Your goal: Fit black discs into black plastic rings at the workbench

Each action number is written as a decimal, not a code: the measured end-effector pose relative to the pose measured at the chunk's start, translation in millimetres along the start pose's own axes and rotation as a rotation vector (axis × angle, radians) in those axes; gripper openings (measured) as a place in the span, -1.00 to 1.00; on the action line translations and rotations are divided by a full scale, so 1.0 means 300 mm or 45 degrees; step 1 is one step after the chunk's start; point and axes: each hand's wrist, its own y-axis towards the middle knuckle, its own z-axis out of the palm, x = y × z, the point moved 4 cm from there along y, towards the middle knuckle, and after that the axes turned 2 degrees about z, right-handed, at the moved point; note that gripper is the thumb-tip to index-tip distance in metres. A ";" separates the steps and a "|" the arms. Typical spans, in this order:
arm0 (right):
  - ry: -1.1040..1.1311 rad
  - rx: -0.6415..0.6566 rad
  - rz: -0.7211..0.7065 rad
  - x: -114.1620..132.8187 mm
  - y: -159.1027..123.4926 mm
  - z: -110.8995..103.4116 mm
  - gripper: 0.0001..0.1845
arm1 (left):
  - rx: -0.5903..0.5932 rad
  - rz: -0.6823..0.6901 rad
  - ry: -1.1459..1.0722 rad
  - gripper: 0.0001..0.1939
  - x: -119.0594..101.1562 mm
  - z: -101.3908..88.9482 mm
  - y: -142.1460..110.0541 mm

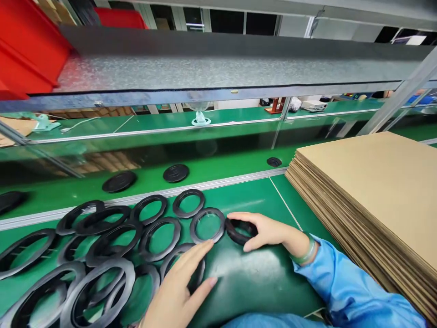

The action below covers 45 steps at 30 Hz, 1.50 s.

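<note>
Fingers [239, 216] of the right hand [269, 230], head view, were curled over the far side of a black ring [235, 237], with the thumb against its near right side; they were parted only as far as the ring between them required. The ring was at the worktop [235, 282], just right of a flat-lying neighbour ring [193, 227] (whether it rested fully on the surface could not be told). The left hand [174, 289] was spread wide between thumb and index finger and had hold of nothing visible. A partly hidden ring [170, 256] showed behind it, and its foremost fingertip came up to the near rim of the neighbour ring; contact there could not be made out. Other black rings [93, 255] covered the left of the worktop, some separate, others overlapping or leaning in a pile. Beyond a metal edge strip [239, 178], dark discs [175, 173] lay well apart on a green strip [221, 164]. To the right, near the blue sleeve [351, 273], stood a stack of brown cardboard sheets [375, 182]. Above ran a metal shelf [221, 73], with a red bin [30, 50] at its left end.
</note>
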 end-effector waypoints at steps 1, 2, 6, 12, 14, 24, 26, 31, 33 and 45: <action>0.324 0.036 -0.001 -0.006 0.002 -0.001 -0.05 | -0.022 -0.087 -0.110 -0.49 0.006 0.016 0.019; 0.627 0.082 0.018 -0.016 0.005 0.004 -0.06 | -0.036 -0.169 -0.230 -0.50 0.016 0.032 0.036; 1.242 0.259 0.196 -0.076 0.023 0.061 0.02 | 0.010 -0.405 -0.789 -0.44 0.061 0.090 0.078; 1.361 0.346 0.361 -0.093 0.045 0.119 0.18 | 0.086 -0.524 -1.302 -0.31 0.067 0.132 0.090; 1.420 0.398 0.386 -0.082 0.046 0.126 0.23 | 0.093 -0.525 -1.376 -0.30 0.060 0.133 0.094; 1.394 0.787 0.571 -0.130 0.048 0.170 0.14 | 0.028 -0.697 -1.366 -0.33 0.030 0.113 0.093; 1.314 0.967 0.642 -0.145 0.046 0.188 0.08 | 0.046 -0.745 -1.384 -0.32 0.041 0.131 0.082; 0.547 0.537 0.636 -0.170 0.137 -0.005 -0.09 | 0.210 -0.732 -1.612 -0.43 0.080 0.192 0.071; -0.057 -0.233 0.661 -0.161 0.184 -0.238 -0.40 | 0.274 -0.692 -1.729 -0.48 0.083 0.203 0.073; -1.152 -1.353 0.648 -0.298 0.174 -0.923 -0.95 | 0.299 -0.540 -1.993 -0.54 0.049 0.158 0.074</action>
